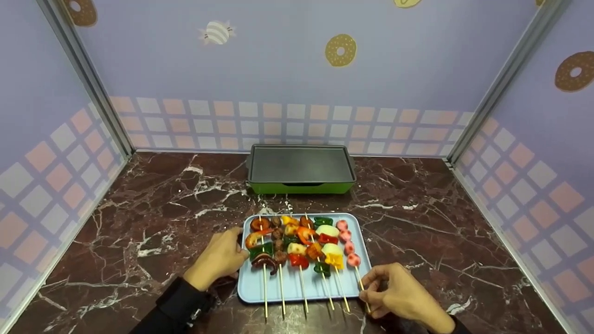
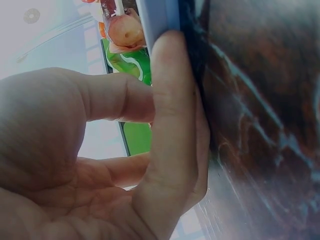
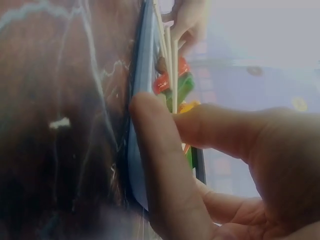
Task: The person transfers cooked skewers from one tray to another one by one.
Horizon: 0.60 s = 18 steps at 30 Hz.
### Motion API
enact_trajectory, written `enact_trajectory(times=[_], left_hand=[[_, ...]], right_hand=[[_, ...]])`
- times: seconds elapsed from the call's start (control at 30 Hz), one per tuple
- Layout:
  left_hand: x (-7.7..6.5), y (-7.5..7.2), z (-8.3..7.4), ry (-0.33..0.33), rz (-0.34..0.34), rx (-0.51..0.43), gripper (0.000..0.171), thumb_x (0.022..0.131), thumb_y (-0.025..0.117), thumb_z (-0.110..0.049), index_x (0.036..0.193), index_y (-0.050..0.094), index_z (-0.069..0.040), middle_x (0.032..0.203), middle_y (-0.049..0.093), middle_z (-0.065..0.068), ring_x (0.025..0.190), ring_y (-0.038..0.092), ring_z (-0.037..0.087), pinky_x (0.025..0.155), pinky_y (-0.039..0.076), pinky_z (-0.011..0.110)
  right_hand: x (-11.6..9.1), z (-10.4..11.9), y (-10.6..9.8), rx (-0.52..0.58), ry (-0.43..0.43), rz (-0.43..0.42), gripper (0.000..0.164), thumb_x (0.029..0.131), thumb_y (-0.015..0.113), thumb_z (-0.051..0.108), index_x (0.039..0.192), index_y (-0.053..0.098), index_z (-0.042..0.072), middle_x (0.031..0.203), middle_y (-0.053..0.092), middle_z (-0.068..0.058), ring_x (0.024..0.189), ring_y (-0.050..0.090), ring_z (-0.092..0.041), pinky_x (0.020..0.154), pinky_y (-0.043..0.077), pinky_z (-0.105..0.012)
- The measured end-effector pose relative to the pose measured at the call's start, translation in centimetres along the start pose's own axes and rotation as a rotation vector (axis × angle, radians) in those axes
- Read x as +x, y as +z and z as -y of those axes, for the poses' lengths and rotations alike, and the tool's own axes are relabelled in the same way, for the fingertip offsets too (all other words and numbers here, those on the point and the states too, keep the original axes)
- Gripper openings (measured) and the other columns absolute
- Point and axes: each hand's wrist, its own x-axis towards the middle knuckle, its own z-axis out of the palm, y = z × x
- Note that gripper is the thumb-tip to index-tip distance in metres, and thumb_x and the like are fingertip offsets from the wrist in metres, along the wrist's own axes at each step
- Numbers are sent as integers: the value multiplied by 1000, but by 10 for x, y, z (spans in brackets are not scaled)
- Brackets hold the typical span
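Note:
A light blue tray [image 1: 290,290] lies on the marbled tabletop, bearing several skewers side by side. Their pieces look like shrimp, peppers, meatballs and other vegetables. My left hand [image 1: 220,254] grips the tray's left rim, thumb over the edge and a finger [image 2: 172,110] along the outer wall. At the front right corner, my right hand [image 1: 394,290] holds the rim between thumb and fingers. Beside those fingertips runs the stick of the pink-ball skewer [image 1: 353,260]. Wooden stick ends [image 1: 266,297] stick out past the tray's front edge.
Behind the tray stands a green electric griddle [image 1: 301,187] with a flat dark plate [image 1: 301,163], close to the back wall. Patterned lilac panels [image 1: 297,69] enclose the dark marbled tabletop [image 1: 153,222] at the back and both sides.

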Motion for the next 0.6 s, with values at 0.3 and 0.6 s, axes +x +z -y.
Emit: enact_trajectory(times=[0.3,0.6], left_hand=[[1,-1,6,37,-24,-6,72,88,65,1,154,37,7,75,63,6,47,64,20,41,59,33],[2,-1,6,31,-24,0,73,87,65,2,154,37,8,75,63,6,47,65,20,41,60,33]], right_hand=[[0,3,1,-116,-24,-12,20,87,82,8,99,70,-2,78,68,-15,60,71,-32,55,66,-46],[1,5,-2,-184,-67,-32,24,89,83,21,98,73,1,77,70,-15,59,72,-31,52,65,-43]])
